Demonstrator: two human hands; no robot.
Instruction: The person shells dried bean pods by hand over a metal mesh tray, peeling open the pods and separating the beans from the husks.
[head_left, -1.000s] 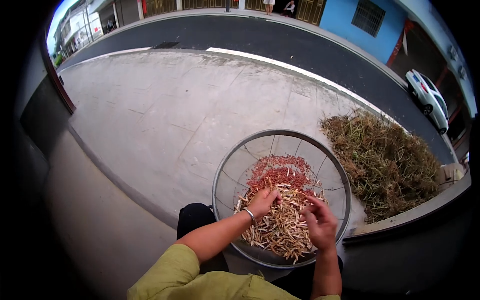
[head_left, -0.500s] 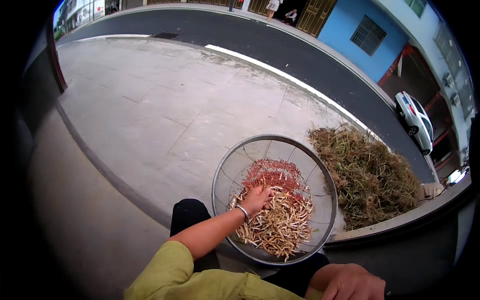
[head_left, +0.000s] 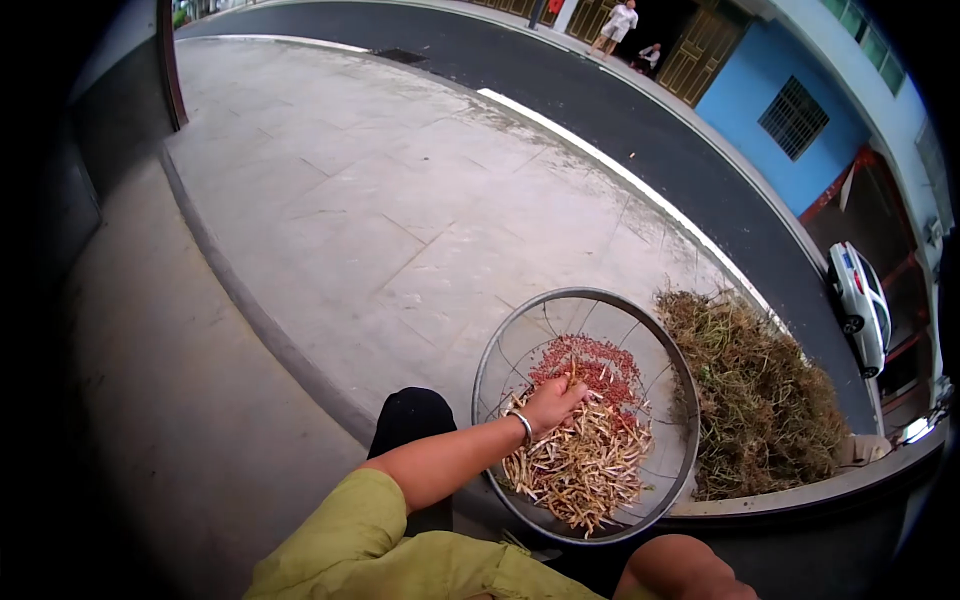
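Observation:
My left hand (head_left: 557, 403), with a silver bracelet at the wrist, is closed over the pile in a round sieve (head_left: 484, 350) with a metal rim. Dried bean pods (head_left: 585, 470) stick out by its fingertips, and it appears to grip a few. The pale, thin pods fill the near half of the sieve. Small red beans (head_left: 600, 362) lie loose on the mesh beyond them. The sieve rests at my knees. My right hand (head_left: 690, 572) is at the bottom edge of the view, right of the sieve; its fingers are cut off.
A heap of dry, stemmy plants (head_left: 755, 400) lies right of the sieve. Paved concrete (head_left: 400, 200) stretches forward to a dark road (head_left: 560, 85). A white car (head_left: 860, 305) is parked at the right. Two people are across the road near a blue wall (head_left: 770, 160).
The view has shifted, so the sieve and surroundings sit further right and lower. My left hand remains over the pods. My right hand shows less, with its fingers now out of frame.

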